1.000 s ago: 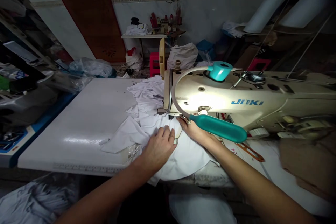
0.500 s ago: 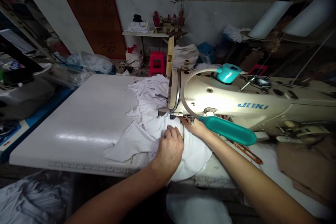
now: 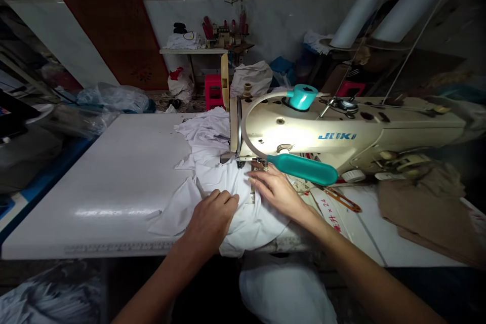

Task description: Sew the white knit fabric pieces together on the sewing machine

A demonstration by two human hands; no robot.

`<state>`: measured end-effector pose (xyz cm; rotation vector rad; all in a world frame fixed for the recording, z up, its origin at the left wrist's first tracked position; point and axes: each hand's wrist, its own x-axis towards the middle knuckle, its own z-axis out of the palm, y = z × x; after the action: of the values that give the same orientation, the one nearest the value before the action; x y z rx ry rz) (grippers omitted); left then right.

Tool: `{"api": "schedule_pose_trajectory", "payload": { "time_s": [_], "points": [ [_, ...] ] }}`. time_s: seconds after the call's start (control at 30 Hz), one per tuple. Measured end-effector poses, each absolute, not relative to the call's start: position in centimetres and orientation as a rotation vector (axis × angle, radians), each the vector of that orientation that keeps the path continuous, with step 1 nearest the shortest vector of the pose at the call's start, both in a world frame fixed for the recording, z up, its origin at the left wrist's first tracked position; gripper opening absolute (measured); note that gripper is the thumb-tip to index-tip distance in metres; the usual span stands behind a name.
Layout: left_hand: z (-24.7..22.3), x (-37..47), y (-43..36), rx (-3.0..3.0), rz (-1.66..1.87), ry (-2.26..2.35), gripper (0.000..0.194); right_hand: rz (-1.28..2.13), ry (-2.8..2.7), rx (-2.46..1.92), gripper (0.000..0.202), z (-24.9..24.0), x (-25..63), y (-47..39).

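Head view: left hand (image 3: pixel 213 216) curls over white fabric (image 3: pixel 216 177), whether pinching I can't tell; right hand (image 3: pixel 279 191), fingers apart, rests by the JUKI sewing machine (image 3: pixel 299 129).

Sewing workshop (JUKI machine (image 3: pixel 304 131))

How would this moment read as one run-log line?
left hand: curled on white fabric | right hand: on same fabric, near presser foot | JUKI sewing machine: fabric under left end

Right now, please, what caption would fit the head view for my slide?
Left hand and right hand on white cloth at a sewing machine, brown cloth lying to the right.
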<state>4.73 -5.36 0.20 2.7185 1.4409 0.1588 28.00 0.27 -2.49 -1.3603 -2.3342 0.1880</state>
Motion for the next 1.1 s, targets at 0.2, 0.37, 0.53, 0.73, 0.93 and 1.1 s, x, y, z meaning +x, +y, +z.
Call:
{"api": "schedule_pose_trajectory", "payload": {
  "time_s": [0.2, 0.37, 0.53, 0.73, 0.93, 1.1],
  "points": [
    [0.0, 1.9, -7.0, 2.713, 0.143, 1.251, 0.041, 0.453, -2.381, -1.084, 0.016, -2.3, 29.7, -7.9],
    [-0.4, 2.1, -7.5, 2.618, 0.252, 1.148, 0.026, 0.653, -2.392, -1.175, 0.011, 0.2, 31.3, -11.3],
    [-0.3, 2.5, -8.1, 2.605, 0.217, 1.181, 0.022, 0.938, -2.607, -1.399, 0.014, 3.0, 29.7, -13.9],
    [-0.7, 0.9, -8.3, 2.634, 0.139, 1.299, 0.028, 0.661, -2.687, -1.42, 0.026, 1.4, 25.5, -12.6],
    [-1.4, 0.9, -8.3, 2.606, 0.147, 1.338, 0.033, 0.186, -2.377, -1.658, 0.029, 0.0, 26.1, -4.2],
    [-1.7, 1.8, -8.6, 2.579, 0.122, 1.452, 0.03, -0.004, -2.299, -1.769, 0.027, -0.5, 28.7, 1.6]
  ]
}}
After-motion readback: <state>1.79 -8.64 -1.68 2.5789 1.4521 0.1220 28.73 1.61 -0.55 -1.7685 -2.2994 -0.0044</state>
